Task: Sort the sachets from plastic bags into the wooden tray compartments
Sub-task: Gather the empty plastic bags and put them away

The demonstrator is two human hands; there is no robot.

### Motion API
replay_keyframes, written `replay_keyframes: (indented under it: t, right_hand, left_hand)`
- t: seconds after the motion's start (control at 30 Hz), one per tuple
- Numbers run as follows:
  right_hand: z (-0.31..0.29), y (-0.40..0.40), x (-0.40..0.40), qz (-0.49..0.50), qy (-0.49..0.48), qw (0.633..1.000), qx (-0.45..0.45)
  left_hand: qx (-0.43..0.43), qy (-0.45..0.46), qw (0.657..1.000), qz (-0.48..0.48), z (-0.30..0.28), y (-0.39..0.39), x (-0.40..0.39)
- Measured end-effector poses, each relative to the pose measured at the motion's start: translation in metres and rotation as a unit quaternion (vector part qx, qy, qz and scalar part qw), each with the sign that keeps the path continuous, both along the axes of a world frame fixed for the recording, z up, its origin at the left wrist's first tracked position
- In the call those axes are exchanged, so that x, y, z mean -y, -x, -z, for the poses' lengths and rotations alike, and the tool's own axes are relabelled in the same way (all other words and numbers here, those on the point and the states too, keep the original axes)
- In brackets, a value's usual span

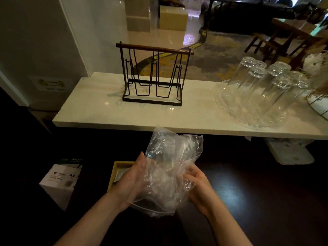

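A crumpled clear plastic bag (170, 167) is held up between both hands over a dark counter. My left hand (132, 180) grips its left side and my right hand (197, 183) grips its right side. I cannot tell what lies inside the bag. Under the left hand sits the wooden tray (115, 170), mostly hidden; a pale sachet (119, 175) shows in its near left compartment.
A white box of A4 paper (60, 181) stands at the left on the dark counter. On the raised white shelf (99, 110) stand a black wire rack (152, 75), upturned glasses on a glass tray (262, 93), and a basket (319, 103) at the right edge.
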State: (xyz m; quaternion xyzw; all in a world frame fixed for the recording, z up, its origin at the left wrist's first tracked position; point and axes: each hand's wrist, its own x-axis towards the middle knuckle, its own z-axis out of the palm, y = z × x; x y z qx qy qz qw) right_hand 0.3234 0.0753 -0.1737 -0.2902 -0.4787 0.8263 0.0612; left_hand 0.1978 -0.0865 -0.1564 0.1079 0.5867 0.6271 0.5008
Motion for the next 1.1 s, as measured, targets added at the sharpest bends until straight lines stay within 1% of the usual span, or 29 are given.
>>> replay_keyframes:
  t: [0.07, 0.13, 0.27, 0.3, 0.37, 0.43, 0.5, 0.53, 0.6, 0.67, 0.7, 0.77, 0.83, 0.87, 0.97, 1.03, 1.1]
  right_hand:
    - [-0.003, 0.000, 0.002, -0.018, -0.031, 0.999, 0.013]
    - [-0.006, 0.000, 0.005, -0.032, -0.041, 0.999, 0.016]
    - [-0.008, 0.004, 0.009, -0.001, 0.008, 1.000, 0.010]
    - [-0.007, 0.006, 0.009, 0.011, 0.009, 1.000, 0.010]
    - [-0.008, 0.009, 0.011, 0.025, -0.025, 0.999, 0.020]
    - [-0.007, 0.011, 0.013, 0.021, -0.054, 0.998, 0.032]
    - [-0.006, 0.010, 0.013, 0.024, -0.059, 0.997, 0.031]
    - [-0.006, 0.009, 0.012, 0.027, -0.053, 0.998, 0.024]
    - [-0.004, 0.006, 0.004, 0.033, -0.011, 0.999, 0.003]
    - [-0.007, 0.003, -0.005, 0.019, 0.007, 1.000, -0.021]
    - [-0.008, 0.003, -0.008, -0.001, -0.009, 1.000, -0.024]
    - [-0.013, 0.006, -0.010, -0.010, -0.078, 0.997, -0.007]
    - [-0.013, 0.011, -0.010, 0.028, -0.159, 0.987, 0.009]
    - [-0.014, 0.013, -0.009, 0.045, -0.170, 0.984, 0.002]
    - [-0.012, 0.016, -0.009, 0.050, -0.176, 0.983, -0.026]
    - [-0.006, 0.015, -0.014, 0.098, -0.219, 0.971, -0.015]
    - [-0.001, 0.011, -0.026, 0.168, -0.293, 0.941, 0.020]
  left_hand:
    - [-0.002, -0.007, 1.000, 0.028, -0.004, 0.002, 0.002]
    - [-0.002, -0.007, 0.999, 0.040, -0.004, 0.001, 0.003]
    - [0.024, -0.052, 0.998, 0.011, -0.009, -0.004, 0.002]
    - [0.032, -0.054, 0.998, -0.002, -0.011, -0.005, 0.001]
    - [0.039, -0.046, 0.998, -0.022, -0.017, -0.009, -0.001]
    - [-0.025, 0.002, 0.999, -0.033, -0.014, -0.012, -0.003]
    - [-0.101, 0.025, 0.993, -0.052, -0.010, -0.014, -0.004]
    - [-0.123, 0.033, 0.989, -0.078, -0.003, -0.011, -0.003]
    - [-0.157, 0.042, 0.981, -0.106, 0.001, -0.005, -0.001]
    - [-0.192, 0.042, 0.976, -0.089, 0.000, -0.002, 0.000]
    - [-0.213, 0.052, 0.973, -0.074, 0.000, -0.002, 0.000]
    - [-0.241, 0.063, 0.966, -0.062, 0.004, -0.001, 0.000]
    - [-0.252, 0.057, 0.963, -0.079, 0.007, 0.000, -0.001]
    - [-0.251, 0.054, 0.962, -0.091, 0.009, 0.002, -0.001]
    - [-0.208, 0.042, 0.968, -0.136, 0.011, 0.004, -0.002]
    - [-0.204, 0.026, 0.963, -0.172, 0.014, 0.007, -0.001]
    - [-0.237, 0.038, 0.952, -0.190, 0.016, 0.011, 0.003]
